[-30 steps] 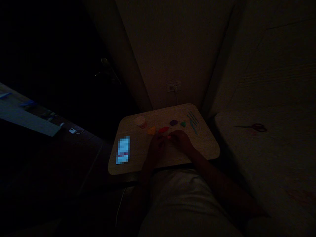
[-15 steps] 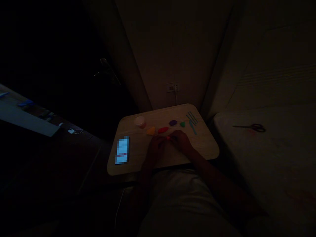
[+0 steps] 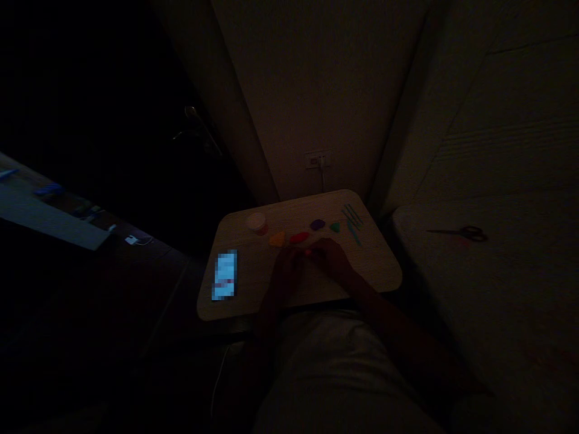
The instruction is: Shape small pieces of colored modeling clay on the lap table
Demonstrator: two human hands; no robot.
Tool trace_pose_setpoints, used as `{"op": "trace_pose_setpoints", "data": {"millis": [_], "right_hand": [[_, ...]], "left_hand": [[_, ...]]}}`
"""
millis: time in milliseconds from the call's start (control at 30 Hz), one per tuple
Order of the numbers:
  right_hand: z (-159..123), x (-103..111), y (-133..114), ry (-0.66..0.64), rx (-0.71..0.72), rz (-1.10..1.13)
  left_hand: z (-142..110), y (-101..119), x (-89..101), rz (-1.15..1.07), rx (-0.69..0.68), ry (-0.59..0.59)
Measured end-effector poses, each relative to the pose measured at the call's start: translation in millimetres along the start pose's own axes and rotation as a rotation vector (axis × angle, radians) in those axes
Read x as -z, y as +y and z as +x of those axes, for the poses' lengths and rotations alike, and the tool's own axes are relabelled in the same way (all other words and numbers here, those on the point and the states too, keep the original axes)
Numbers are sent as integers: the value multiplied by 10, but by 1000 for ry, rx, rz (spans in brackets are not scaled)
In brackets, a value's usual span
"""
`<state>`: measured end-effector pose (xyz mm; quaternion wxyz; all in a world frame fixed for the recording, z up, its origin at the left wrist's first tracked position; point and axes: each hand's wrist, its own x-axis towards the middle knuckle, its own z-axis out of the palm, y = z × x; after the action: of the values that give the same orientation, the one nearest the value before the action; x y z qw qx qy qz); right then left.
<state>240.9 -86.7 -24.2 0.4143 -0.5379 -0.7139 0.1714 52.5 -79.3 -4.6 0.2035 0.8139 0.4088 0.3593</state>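
Between my fingertips is a small orange-red lump of modelling clay (image 3: 308,252), above the small wooden table (image 3: 253,289). My left hand (image 3: 286,265) pinches it from the left, its fingers curled and partly lost in the dark. From the other side my right hand (image 3: 331,257) has its fingers closed on the same lump. Just beyond the hands lie a red clay piece (image 3: 299,239), a yellow-orange wedge of clay (image 3: 277,240), a purple lump (image 3: 317,225) and a green piece (image 3: 335,227).
A lidded tub (image 3: 257,223) stands at the back left, and a lit phone (image 3: 225,275) lies near the left edge. Thin sticks (image 3: 351,216) and a blue-green plastic tool (image 3: 353,232) lie at the right. Scissors (image 3: 470,233) rest on a pale surface beside the table. The room is very dark.
The picture has become dimmer. Both hands stay at almost the same place with the orange-red lump between them; the other pieces have not moved.
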Motion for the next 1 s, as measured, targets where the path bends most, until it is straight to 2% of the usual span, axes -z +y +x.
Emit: {"op": "trace_pose_setpoints", "data": {"millis": [167, 467, 767, 933, 1000], "right_hand": [[-27, 4, 0, -46, -11, 85], [-14, -1, 6, -70, 1, 40], [-10, 20, -12, -84, 0, 57], [-25, -11, 51, -65, 0, 70], [-26, -24, 72, -68, 5, 66]], "left_hand": [[20, 11, 0, -41, 44, 6], [9, -74, 8, -101, 184, 12], [10, -48, 8, -156, 236, 28], [16, -74, 13, -83, 36, -6], [21, -84, 10, -75, -2, -23]]}}
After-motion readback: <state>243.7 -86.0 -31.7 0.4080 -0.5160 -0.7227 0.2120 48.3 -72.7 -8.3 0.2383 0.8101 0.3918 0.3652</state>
